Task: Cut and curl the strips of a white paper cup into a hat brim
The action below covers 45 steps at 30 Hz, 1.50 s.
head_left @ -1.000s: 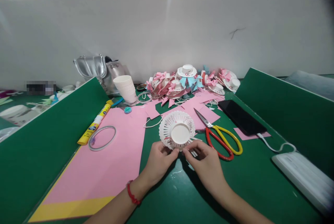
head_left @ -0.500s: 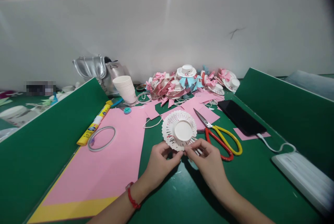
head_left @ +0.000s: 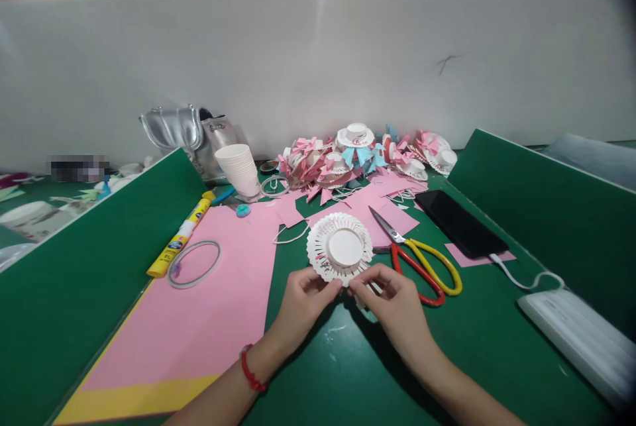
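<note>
A white paper cup cut into a fringed, woven-edged disc point(head_left: 344, 247) is between my two hands, its round base facing up toward me. My left hand point(head_left: 309, 303) pinches the disc's near rim from the left, with thumb on top. On the right, my right hand point(head_left: 390, 297) pinches the same rim between thumb and forefinger, close to the left thumb. A few loose strips hang by the right fingers, partly hidden by them. Scissors point(head_left: 415, 254) with one red and one yellow handle lie just right of the disc, blades pointing away.
Pink paper sheets point(head_left: 213, 320) cover the left side, with a tape ring point(head_left: 195, 264) and a yellow glue stick point(head_left: 179, 234). Stacked paper cups point(head_left: 237, 171) and a pile of cup-and-bow crafts point(head_left: 342, 154) stand behind. A phone point(head_left: 460, 222) and white power strip point(head_left: 581, 340) lie right, inside green dividers point(head_left: 551, 214).
The disc has shifted slightly left and tilted a little in my hands. Both hands keep their pinch on its near rim, with small finger movements.
</note>
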Motion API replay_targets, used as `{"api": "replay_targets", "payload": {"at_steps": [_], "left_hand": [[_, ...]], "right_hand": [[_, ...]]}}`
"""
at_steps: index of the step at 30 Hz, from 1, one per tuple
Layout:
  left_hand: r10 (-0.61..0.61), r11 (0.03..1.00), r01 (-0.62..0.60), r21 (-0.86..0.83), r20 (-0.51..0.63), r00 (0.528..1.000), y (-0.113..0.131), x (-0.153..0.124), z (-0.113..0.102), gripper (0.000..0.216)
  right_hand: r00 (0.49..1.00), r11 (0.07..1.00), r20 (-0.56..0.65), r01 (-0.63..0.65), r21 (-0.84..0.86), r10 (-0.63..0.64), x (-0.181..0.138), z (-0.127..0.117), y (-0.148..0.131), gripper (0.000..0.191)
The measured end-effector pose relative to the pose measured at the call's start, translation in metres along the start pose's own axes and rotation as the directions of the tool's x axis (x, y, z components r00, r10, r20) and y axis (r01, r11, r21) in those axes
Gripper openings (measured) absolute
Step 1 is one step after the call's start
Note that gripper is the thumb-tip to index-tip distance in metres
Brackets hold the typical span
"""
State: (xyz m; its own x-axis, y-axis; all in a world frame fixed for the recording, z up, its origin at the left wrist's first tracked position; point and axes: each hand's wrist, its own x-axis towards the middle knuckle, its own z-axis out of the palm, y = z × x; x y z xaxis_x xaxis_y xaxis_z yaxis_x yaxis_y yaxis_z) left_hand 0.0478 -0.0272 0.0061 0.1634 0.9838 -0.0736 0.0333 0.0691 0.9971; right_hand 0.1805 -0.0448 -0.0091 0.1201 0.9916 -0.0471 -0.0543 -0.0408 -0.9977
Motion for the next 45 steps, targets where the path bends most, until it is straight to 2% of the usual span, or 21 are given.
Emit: {"api": "replay_targets", "payload": {"at_steps": [11,19,26,35,41,45], "left_hand": [[-0.024,1.000,0.024,0.002,-0.008,1.000,0.004,0.000,0.002,0.013],[-0.039,0.999,0.039,-0.019,0.002,0.999,0.000,0.002,0.002,0.011],[0.050,0.998,-0.051,0.026,0.034,0.998,-0.007,0.003,0.001,0.012],[0.077,0.993,-0.080,0.082,0.043,0.996,-0.004,0.001,0.003,0.016],[0.072,0.992,-0.074,0.105,0.023,0.997,-0.008,0.001,0.004,0.016],[0.043,0.998,-0.043,0.052,0.009,0.999,-0.011,0.000,0.005,0.021]], "right_hand": [[0.999,0.998,-0.006,0.050,-0.035,-0.050,-0.003,0.002,-0.003,0.013],[0.982,0.976,0.096,0.173,-0.135,-0.161,-0.004,0.002,0.001,0.009],[0.985,0.978,0.075,0.162,-0.130,-0.153,-0.004,0.002,0.006,0.010],[0.993,0.981,0.015,0.122,-0.148,-0.121,-0.005,0.004,0.007,0.007],[0.990,0.985,-0.021,0.134,-0.110,-0.137,-0.003,0.004,0.008,0.008],[0.989,0.988,-0.030,0.140,-0.062,-0.142,-0.001,0.001,0.010,0.011]]}}
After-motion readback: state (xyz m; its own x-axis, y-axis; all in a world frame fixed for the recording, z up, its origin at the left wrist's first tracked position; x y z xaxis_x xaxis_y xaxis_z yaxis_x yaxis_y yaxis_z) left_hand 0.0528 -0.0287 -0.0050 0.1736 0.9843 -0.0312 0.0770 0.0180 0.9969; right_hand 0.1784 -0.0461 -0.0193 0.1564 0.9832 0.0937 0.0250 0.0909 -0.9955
